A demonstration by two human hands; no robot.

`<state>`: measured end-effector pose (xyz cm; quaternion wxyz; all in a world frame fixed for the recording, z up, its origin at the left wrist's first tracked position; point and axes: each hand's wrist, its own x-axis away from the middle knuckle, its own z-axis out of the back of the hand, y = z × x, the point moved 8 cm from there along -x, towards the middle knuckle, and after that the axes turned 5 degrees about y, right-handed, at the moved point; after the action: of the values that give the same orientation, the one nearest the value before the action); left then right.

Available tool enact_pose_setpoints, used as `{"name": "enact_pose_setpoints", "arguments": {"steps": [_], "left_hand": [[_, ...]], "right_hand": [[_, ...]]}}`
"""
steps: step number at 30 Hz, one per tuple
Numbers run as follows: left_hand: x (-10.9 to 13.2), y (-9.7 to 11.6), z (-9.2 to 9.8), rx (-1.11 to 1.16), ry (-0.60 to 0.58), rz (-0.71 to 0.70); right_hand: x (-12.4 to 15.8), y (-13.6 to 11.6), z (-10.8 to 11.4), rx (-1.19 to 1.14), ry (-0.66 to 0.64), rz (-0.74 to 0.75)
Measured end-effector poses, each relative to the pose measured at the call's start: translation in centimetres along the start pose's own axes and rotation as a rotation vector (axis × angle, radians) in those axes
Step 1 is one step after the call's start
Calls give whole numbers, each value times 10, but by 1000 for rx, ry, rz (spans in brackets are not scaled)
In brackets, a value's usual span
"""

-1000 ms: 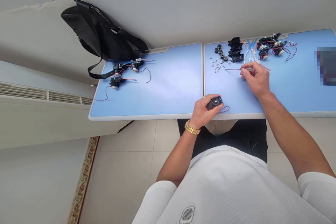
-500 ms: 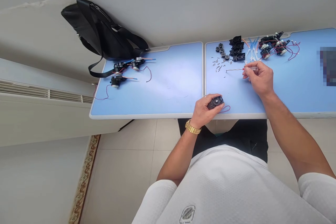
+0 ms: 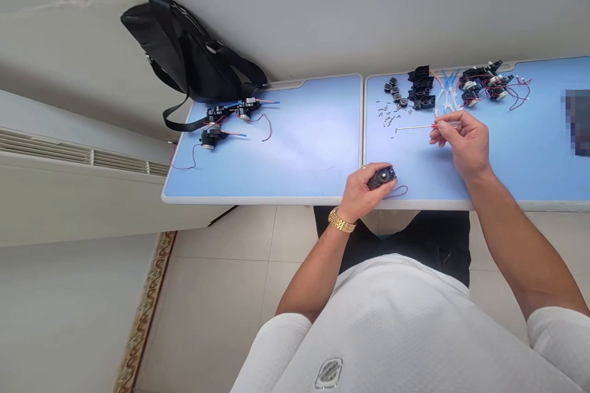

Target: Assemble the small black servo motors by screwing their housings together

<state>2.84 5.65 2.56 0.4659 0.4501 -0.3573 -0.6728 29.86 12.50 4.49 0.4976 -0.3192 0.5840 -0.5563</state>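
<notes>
Near the front edge of the table, my left hand (image 3: 362, 191) is closed around a small black motor housing (image 3: 381, 177) with a round centre. A thin red wire (image 3: 400, 191) trails out beside it. My right hand (image 3: 465, 141) pinches the clear and red handle of a screwdriver (image 3: 417, 128), its thin shaft pointing left. The tip is close to the loose small screws (image 3: 391, 115) on the tabletop; whether a screw is on the tip is too small to tell. Behind them lie several round motor parts (image 3: 395, 93) and stacked black housings (image 3: 423, 87).
Blue and orange cable pieces (image 3: 447, 89) and wired black assemblies (image 3: 488, 83) lie at the back right. More wired assemblies (image 3: 212, 137) rest on the left table (image 3: 295, 153), beside a black bag (image 3: 184, 55). A blurred dark object (image 3: 579, 126) is at the far right.
The view has shifted slightly, moving the scene a little to the right. My right hand and the screwdriver have come slightly nearer the front edge; the left hand keeps its hold.
</notes>
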Motion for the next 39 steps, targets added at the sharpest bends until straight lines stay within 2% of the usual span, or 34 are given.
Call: {"name": "enact_pose_setpoints", "arguments": {"steps": [9,14,21,28,33,39], "left_hand": [[-1,-3,0,35,-14,17],[-1,0,1,32,-12,-15],[0,4,2,32,-4,-52],[2,7,1,38,-1,-119],[2,4,1,10,-9,-100],[2,9,2,52,12,-140]], "right_hand": [[40,-48,4,-182,-114,-75],[60,-62,8,-196,-153,-100],[80,-56,18,-99,-221,-112],[84,-49,23,-49,-220,-101],[84,-57,17,-35,-254,-94],[84,-68,11,-20,-278,-87]]}}
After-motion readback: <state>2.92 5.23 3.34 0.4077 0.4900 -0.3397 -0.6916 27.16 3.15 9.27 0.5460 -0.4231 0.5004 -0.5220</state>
